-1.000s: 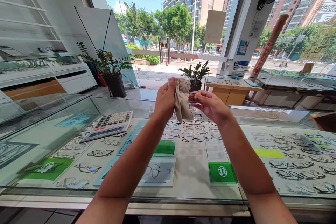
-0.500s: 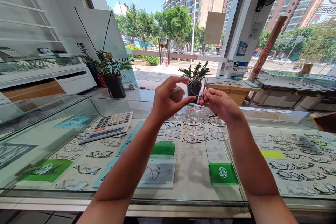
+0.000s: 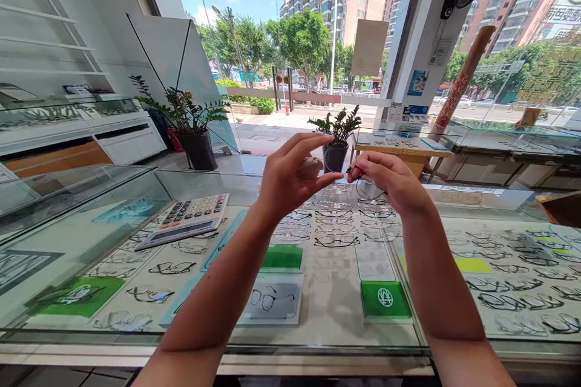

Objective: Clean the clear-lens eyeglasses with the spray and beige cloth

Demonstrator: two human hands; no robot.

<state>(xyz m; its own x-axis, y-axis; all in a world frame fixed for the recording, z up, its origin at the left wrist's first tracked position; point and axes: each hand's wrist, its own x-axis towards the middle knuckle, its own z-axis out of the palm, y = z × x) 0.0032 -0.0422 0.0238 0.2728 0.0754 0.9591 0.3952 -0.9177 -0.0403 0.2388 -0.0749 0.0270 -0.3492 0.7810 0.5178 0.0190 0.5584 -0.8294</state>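
At chest height over the glass counter, my right hand [image 3: 394, 180] pinches a thin-rimmed pair of eyeglasses [image 3: 369, 188] around the middle. One round lens hangs below those fingertips; the other reaches toward my left hand [image 3: 288, 176]. My left thumb and forefinger are spread apart near that lens; I cannot make out whether they touch it. A crumpled beige cloth [image 3: 311, 165] is tucked in the left palm under the curled fingers, mostly hidden. Below both hands, rows of eyeglasses [image 3: 336, 242] lie inside the showcase [image 3: 327, 329].
A large calculator [image 3: 193, 217] lies on the counter to the left. Green display blocks [image 3: 385, 300] and a boxed picture of glasses [image 3: 272, 299] sit under the glass. Potted plants [image 3: 200, 148] stand beyond, before a glass front. More frames [image 3: 503, 284] fill the right case.
My right hand has shifted slightly right with the eyeglasses, which have turned. My left thumb and fingers have extended a little to the right, and the cloth shows less.
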